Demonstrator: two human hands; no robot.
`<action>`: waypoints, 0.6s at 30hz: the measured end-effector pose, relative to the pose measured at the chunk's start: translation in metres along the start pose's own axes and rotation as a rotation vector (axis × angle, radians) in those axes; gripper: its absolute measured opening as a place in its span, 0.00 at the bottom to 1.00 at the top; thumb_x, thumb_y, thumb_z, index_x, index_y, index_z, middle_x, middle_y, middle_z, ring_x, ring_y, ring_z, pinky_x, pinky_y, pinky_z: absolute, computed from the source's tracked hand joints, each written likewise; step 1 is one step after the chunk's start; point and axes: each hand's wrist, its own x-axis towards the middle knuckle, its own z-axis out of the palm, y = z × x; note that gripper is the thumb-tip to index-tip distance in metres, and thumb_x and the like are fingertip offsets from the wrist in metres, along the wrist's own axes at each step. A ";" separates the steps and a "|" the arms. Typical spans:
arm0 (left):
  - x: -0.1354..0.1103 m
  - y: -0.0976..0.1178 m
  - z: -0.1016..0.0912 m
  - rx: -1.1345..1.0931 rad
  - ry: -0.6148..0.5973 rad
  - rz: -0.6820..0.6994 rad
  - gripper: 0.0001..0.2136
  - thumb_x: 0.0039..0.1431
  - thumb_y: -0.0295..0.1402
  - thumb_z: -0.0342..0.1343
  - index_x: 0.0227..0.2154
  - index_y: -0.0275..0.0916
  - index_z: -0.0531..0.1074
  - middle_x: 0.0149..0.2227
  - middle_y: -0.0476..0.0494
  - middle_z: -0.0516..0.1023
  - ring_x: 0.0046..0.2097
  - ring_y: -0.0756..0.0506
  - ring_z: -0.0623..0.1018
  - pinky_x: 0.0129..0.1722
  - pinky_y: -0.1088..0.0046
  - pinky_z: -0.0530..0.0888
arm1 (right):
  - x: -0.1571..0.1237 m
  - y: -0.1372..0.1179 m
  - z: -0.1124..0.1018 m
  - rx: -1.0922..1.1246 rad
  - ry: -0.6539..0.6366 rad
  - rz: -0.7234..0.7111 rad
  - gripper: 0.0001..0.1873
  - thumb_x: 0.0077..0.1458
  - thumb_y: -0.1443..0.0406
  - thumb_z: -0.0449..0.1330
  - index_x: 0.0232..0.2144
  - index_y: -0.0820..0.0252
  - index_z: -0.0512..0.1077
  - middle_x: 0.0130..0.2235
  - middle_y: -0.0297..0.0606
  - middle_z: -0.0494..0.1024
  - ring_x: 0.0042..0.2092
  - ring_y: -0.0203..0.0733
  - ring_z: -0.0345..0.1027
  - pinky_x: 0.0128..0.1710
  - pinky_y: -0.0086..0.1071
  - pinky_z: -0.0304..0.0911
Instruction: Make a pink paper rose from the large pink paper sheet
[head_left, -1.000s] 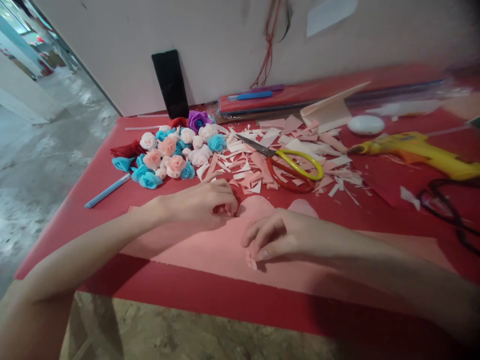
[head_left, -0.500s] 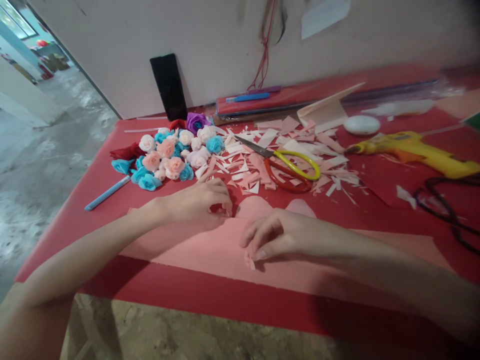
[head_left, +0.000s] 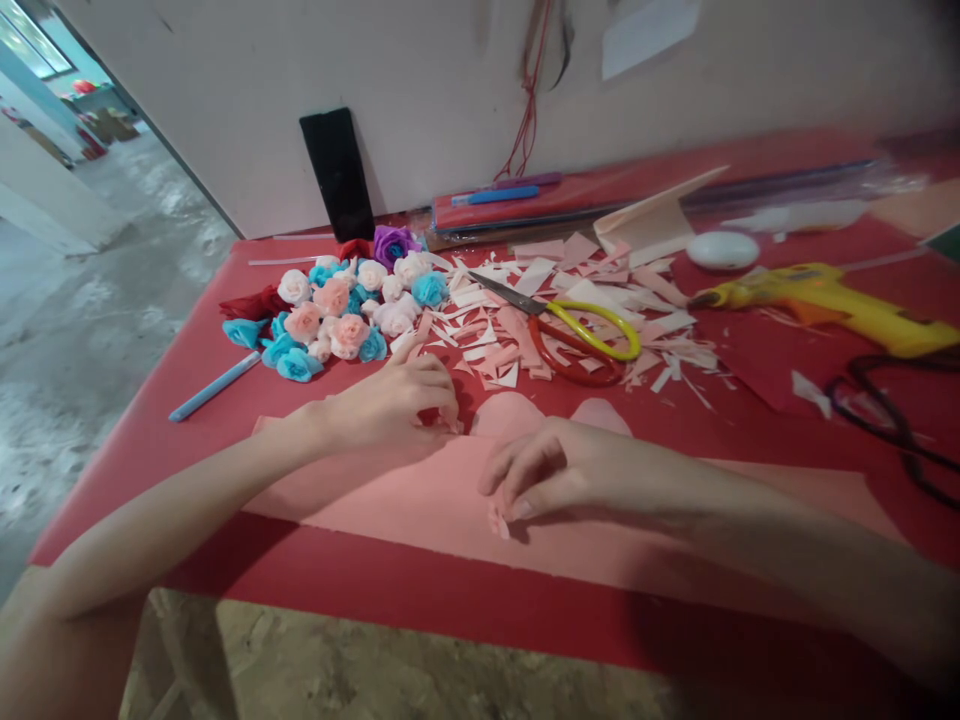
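My right hand [head_left: 551, 470] pinches a small crumpled pink paper piece [head_left: 499, 522] between thumb and fingers, just above a long pink paper sheet [head_left: 420, 500]. To the left, my left hand [head_left: 420, 395] is closed, its fingertips together near the sheet's far edge; what they hold, if anything, is hard to make out. Between and beyond the hands lie two rounded pink paper petals, the left petal [head_left: 508, 412] and the right petal [head_left: 602, 415], partly hidden by my right hand and the sheet.
Paper roses [head_left: 349, 335] in several colours cluster at the back left, beside a blue pen [head_left: 215, 387]. Scissors [head_left: 574, 330] lie on paper scraps [head_left: 487, 345]. A yellow glue gun [head_left: 832, 305] with a dark cord rests at right. A black phone [head_left: 339, 175] leans on the wall.
Almost nothing differs. My left hand's fingers have shifted very slightly; my right hand keeps its place with the pink paper piece.
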 end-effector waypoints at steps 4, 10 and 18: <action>-0.002 -0.001 0.005 0.006 0.063 -0.003 0.06 0.55 0.32 0.50 0.27 0.39 0.71 0.29 0.52 0.75 0.39 0.49 0.69 0.60 0.59 0.48 | 0.000 0.001 -0.001 -0.006 0.003 0.004 0.05 0.42 0.68 0.61 0.18 0.59 0.76 0.29 0.38 0.78 0.46 0.45 0.66 0.36 0.29 0.61; -0.002 0.000 0.006 -0.006 0.064 -0.015 0.06 0.55 0.31 0.50 0.29 0.40 0.72 0.31 0.52 0.76 0.40 0.49 0.69 0.61 0.58 0.45 | 0.000 0.001 0.000 0.034 -0.020 0.007 0.05 0.42 0.69 0.60 0.19 0.60 0.76 0.29 0.38 0.77 0.43 0.44 0.67 0.35 0.29 0.61; -0.002 -0.001 0.004 -0.012 0.046 0.014 0.07 0.55 0.31 0.50 0.27 0.41 0.73 0.31 0.51 0.75 0.40 0.49 0.69 0.59 0.59 0.48 | 0.000 0.002 -0.001 0.045 -0.021 0.001 0.05 0.42 0.68 0.60 0.18 0.60 0.76 0.29 0.38 0.77 0.45 0.44 0.66 0.36 0.29 0.60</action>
